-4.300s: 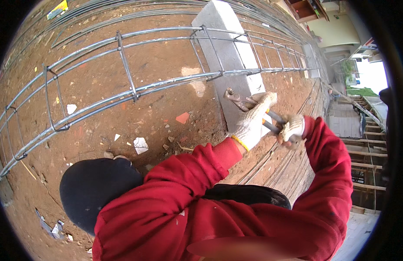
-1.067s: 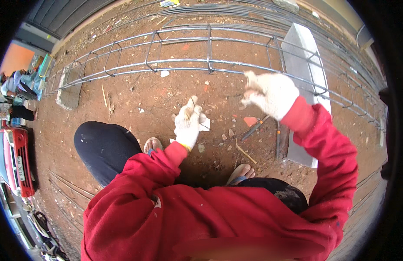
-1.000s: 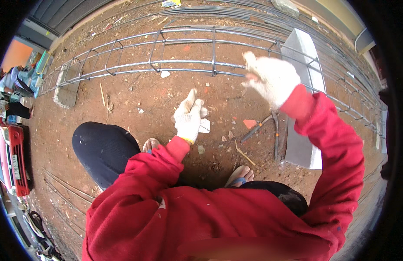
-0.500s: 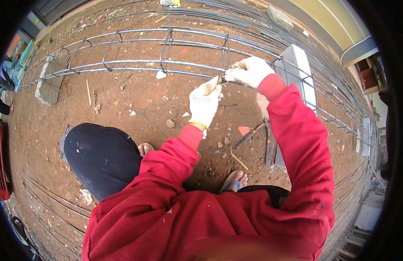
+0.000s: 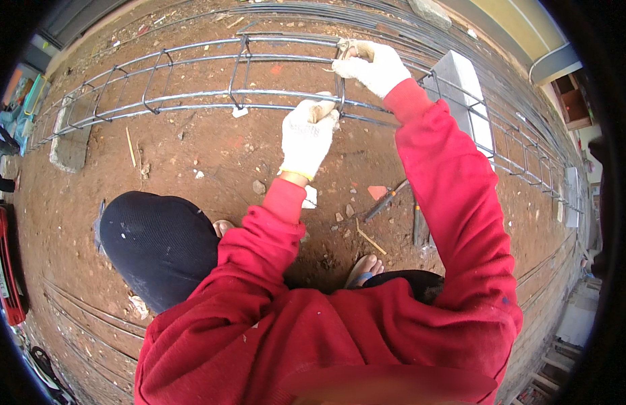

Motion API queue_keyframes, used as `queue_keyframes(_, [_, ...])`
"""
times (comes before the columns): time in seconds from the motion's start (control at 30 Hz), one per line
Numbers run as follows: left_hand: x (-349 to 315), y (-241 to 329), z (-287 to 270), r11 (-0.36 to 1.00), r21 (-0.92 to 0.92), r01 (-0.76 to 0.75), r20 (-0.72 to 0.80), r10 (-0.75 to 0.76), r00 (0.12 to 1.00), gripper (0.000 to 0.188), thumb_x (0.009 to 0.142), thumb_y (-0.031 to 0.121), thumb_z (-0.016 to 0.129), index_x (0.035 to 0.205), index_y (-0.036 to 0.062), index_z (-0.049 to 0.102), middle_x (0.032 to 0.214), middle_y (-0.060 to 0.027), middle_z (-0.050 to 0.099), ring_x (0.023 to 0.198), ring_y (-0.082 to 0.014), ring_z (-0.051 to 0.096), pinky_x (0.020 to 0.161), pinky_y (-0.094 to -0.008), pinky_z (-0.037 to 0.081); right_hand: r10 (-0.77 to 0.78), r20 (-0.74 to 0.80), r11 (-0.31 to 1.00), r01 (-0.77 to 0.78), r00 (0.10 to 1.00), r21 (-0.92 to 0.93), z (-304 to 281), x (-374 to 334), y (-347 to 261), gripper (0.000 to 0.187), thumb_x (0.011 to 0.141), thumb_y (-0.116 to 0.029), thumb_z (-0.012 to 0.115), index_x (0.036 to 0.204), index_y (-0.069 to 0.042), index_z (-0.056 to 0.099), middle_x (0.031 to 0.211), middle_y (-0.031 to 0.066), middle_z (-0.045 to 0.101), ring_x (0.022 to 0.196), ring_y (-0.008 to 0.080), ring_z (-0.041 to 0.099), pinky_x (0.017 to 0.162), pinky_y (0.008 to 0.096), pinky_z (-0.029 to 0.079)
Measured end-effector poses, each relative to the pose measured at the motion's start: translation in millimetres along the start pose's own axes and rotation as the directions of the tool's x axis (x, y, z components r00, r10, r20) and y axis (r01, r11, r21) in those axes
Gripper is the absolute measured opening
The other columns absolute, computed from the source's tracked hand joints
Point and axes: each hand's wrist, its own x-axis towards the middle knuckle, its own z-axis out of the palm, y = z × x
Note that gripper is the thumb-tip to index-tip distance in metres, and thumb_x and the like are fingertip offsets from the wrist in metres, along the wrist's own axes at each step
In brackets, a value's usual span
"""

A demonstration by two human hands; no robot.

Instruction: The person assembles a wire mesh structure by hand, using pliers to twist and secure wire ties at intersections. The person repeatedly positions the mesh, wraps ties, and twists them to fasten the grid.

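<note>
A long rebar cage point(image 5: 191, 102) of lengthwise bars and square stirrups stretches across in front of me. My left hand point(image 5: 309, 135), in a white knit glove, is closed at the cage's near lower bar, beside a stirrup point(image 5: 340, 86). Higher up, my right hand point(image 5: 375, 69), gloved too, pinches the top of that same stirrup where it meets the far upper bar. Its fingertips hide the joint, and whether tie wire is in them cannot be made out. On the soil below lie pliers-like tools with dark handles point(image 5: 386, 201).
A white block point(image 5: 458, 81) props the cage at right, a concrete block point(image 5: 71, 145) at left. Long loose rods point(image 5: 292, 9) lie behind it. Stones and a brick shard point(image 5: 377, 192) dot the soil near my feet. A red vehicle point(image 5: 6, 263) stands at far left.
My right hand has risen from the cage's lower bar to the stirrup's top. The left hand has shifted slightly left and up, staying by the lower bar. The view has tilted a little.
</note>
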Motion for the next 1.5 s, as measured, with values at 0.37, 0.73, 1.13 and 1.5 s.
queue_keyframes(0.37, [15,6,-27,0.657,-0.587,0.474,0.468,-0.203,0.860,0.018,0.090,0.007,0.057,0.102,-0.0057,0.057,0.103,-0.0182,0.064,0.106,-0.0364,0.065,0.095,-0.0504,0.054,0.095,0.016,0.995,-0.096,0.995,0.032,4,8,0,0.018,0.084,-0.020,0.063,0.087,-0.003,0.060,0.067,0.0078,0.065,0.057,0.0152,0.062,0.058,0.0311,0.049])
queue_keyframes(0.73, [10,11,-17,0.708,-0.594,0.382,0.423,-0.129,0.897,0.019,0.089,0.004,0.058,0.104,-0.0082,0.057,0.103,-0.0181,0.064,0.103,-0.0335,0.066,0.094,-0.0467,0.055,-0.184,-0.138,0.980,0.172,0.973,-0.096,5,8,-7,0.023,0.085,-0.019,0.073,0.081,-0.004,0.057,0.069,0.0023,0.062,0.057,0.0073,0.054,0.051,0.0232,0.042])
queue_keyframes(1.13, [17,2,-21,0.935,-0.320,0.155,0.310,-0.052,0.949,0.019,0.086,0.010,0.062,0.094,-0.0042,0.072,0.080,-0.0048,0.071,0.073,-0.0094,0.065,0.065,-0.0242,0.050,-0.560,0.343,0.739,0.642,0.754,-0.205,-8,-94,-15,0.023,0.091,-0.025,0.060,0.109,-0.012,0.068,0.065,0.0056,0.063,0.062,0.0228,0.063,0.053,0.0344,0.048])
queue_keyframes(1.5, [15,19,-5,0.948,-0.245,0.205,0.227,-0.149,0.962,0.014,0.085,0.007,0.071,0.093,-0.0048,0.071,0.076,-0.0104,0.071,0.063,-0.0139,0.065,0.056,-0.0243,0.052,-0.291,0.506,0.685,0.546,0.812,-0.482,-34,-88,-8,0.039,0.088,-0.032,0.065,0.117,-0.006,0.065,0.066,0.0083,0.059,0.059,0.0274,0.059,0.051,0.0374,0.044])
